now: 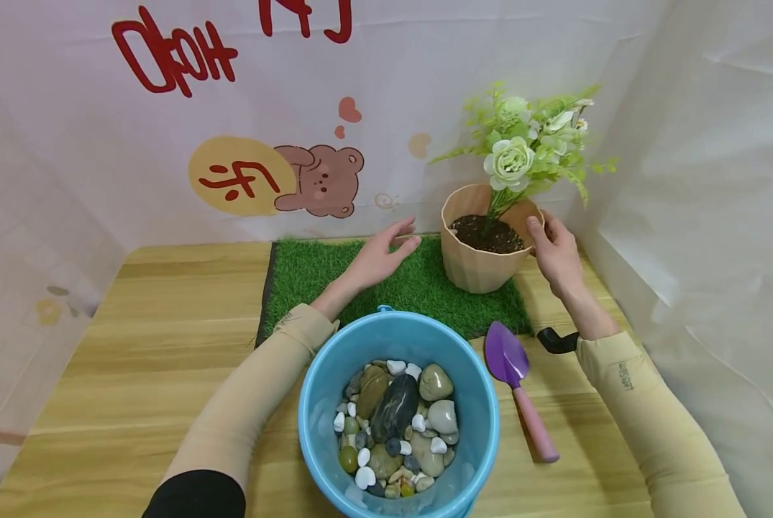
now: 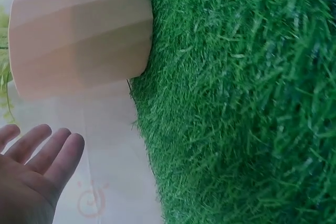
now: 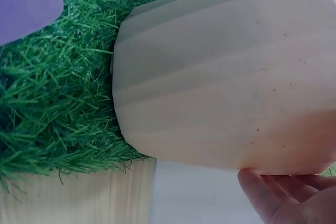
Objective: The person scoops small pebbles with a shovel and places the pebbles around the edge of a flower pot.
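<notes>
A pale peach flowerpot [image 1: 473, 266] with ridged sides stands upright on the right part of an artificial grass mat [image 1: 321, 266]. It holds dark soil [image 1: 473, 230] and a leafy plant with pale flowers [image 1: 510, 164]. My right hand [image 1: 557, 255] holds the pot's right side near the rim; in the right wrist view its fingertips [image 3: 251, 182] meet the outer wall. To the left of the pot, my left hand [image 1: 381, 255] hovers over the mat, fingers loosely extended and apart from the pot.
In front stands a blue bucket [image 1: 313, 410] with wet stones and white pebbles inside. A purple trowel with a pink handle [image 1: 535, 424] lies right of it. A small black curved object [image 1: 556, 341] is by my right wrist. Printed sheeting [image 1: 412, 86] walls the wooden table [image 1: 166, 345].
</notes>
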Available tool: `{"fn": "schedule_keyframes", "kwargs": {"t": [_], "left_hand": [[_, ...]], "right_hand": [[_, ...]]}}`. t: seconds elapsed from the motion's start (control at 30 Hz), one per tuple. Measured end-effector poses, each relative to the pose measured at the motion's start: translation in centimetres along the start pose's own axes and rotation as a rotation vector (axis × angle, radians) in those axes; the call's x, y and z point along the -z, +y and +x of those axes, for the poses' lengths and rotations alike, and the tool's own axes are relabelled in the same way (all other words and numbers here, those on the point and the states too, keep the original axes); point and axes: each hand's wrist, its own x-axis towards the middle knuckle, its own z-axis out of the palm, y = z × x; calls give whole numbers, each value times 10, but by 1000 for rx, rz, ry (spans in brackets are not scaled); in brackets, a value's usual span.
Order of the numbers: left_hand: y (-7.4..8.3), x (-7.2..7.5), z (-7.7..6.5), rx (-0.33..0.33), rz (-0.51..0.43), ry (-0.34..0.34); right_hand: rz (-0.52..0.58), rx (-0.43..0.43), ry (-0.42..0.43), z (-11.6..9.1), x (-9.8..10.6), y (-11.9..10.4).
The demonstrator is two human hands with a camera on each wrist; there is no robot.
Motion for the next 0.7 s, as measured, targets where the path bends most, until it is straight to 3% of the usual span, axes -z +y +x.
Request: {"fn": "schedule_keyframes", "kwargs": {"t": [0.17, 0.4, 0.63, 0.7], "left_hand": [[4, -8, 9, -1, 7, -24], [12, -17, 22, 29, -25, -166], [13, -14, 28, 10, -45, -115], [12, -16, 31, -2, -63, -129]], "right_hand": [[-3, 22, -4, -3, -1, 0], [-46, 54, 12, -13, 6, 6], [15, 110, 8, -10, -2, 1], [17, 125, 18, -12, -2, 0]]}}
